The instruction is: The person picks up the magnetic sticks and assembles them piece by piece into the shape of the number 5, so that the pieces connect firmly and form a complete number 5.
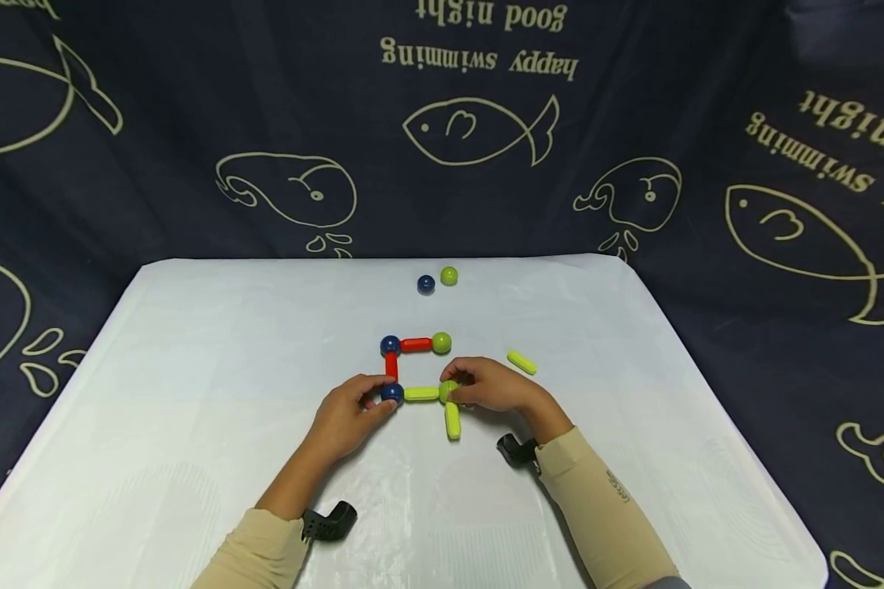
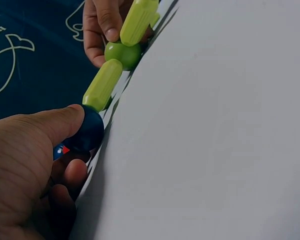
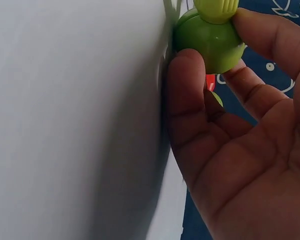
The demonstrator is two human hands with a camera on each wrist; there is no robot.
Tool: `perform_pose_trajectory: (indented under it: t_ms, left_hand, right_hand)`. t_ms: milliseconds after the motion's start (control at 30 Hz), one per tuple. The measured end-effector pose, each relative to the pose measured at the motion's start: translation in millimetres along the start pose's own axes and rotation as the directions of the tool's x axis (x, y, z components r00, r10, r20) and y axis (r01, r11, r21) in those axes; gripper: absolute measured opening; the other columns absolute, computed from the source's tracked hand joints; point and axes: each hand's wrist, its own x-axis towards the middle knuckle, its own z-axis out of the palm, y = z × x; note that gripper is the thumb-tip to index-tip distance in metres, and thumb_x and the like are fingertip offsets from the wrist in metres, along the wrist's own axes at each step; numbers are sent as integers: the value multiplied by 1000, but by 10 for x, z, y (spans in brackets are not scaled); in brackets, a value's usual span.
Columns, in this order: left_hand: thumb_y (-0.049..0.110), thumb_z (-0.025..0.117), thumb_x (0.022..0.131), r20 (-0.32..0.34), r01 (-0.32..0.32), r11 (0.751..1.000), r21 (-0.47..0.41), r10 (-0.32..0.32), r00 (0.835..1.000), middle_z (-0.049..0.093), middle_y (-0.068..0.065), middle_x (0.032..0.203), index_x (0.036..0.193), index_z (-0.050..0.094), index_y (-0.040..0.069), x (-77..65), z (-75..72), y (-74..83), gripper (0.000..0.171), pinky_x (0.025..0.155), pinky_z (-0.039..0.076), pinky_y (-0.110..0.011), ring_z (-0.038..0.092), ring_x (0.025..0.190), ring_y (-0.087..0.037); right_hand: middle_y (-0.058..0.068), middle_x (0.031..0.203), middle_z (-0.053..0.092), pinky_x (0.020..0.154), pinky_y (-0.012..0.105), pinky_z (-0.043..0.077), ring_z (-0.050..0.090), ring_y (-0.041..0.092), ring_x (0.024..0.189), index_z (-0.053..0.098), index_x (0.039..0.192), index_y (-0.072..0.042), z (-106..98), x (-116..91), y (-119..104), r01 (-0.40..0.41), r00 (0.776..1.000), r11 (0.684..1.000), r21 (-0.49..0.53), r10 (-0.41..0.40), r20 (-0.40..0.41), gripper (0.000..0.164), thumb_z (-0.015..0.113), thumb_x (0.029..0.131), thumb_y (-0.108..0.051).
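Observation:
My left hand (image 1: 348, 415) pinches a dark blue ball (image 1: 393, 394) at the near left corner of a ball-and-rod shape lying on the table. From that ball a yellow-green rod (image 1: 421, 394) runs right to a green ball (image 3: 215, 45), which my right hand (image 1: 495, 386) holds between thumb and fingers. A second yellow-green rod (image 1: 453, 421) points from the green ball toward the near edge. On the far side, a red rod (image 1: 391, 366) links the held blue ball to another blue ball (image 1: 390, 345). A further red rod (image 1: 416, 345) joins this one to a green ball (image 1: 441, 343).
A loose yellow-green rod (image 1: 521, 362) lies just beyond my right hand. Near the far edge of the white-covered table (image 1: 191, 368) sit a loose blue ball (image 1: 426, 285) and a loose green ball (image 1: 449, 276). Behind hangs a dark cloth (image 1: 383, 213) with fish drawings.

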Motion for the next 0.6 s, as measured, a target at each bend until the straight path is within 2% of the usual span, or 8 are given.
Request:
perform_pose_trajectory:
  t_ms: [200, 367, 600]
  left_hand:
    - [20, 79, 87, -2, 0, 1000, -1, 0, 1000, 65, 3, 96, 121, 71, 17, 1, -1, 0, 35, 66, 45, -32, 56, 76, -11]
    - [20, 79, 87, 2, 5, 1000, -5, -5, 1000, 65, 2, 97, 121, 71, 16, 2, -6, 11, 35, 66, 45, -32, 56, 76, -11]
    - [20, 78, 87, 9, 11, 1000, 3, -11, 1000, 65, 2, 97, 121, 71, 16, 1, -12, 25, 35, 67, 45, -32, 56, 77, -11]
  right_hand:
    - [2, 94, 61, 76, 32, 47, 55, 18, 87, 66, 110, -13, -6, 4, 0, -10, 1000, 1000, 9, 10, 3, 19, 69, 92, -11]
    - [2, 101, 62, 75, 31, 50, 56, 19, 91, 65, 114, -10, -53, 9, -40, -31, 999, 999, 7, 31, 9, 24, 70, 91, -13]
    - [4, 109, 63, 83, 34, 47, 56, 19, 100, 63, 120, -4, -227, 47, -104, -10, 1000, 999, -37, 10, -3, 29, 67, 93, -14]
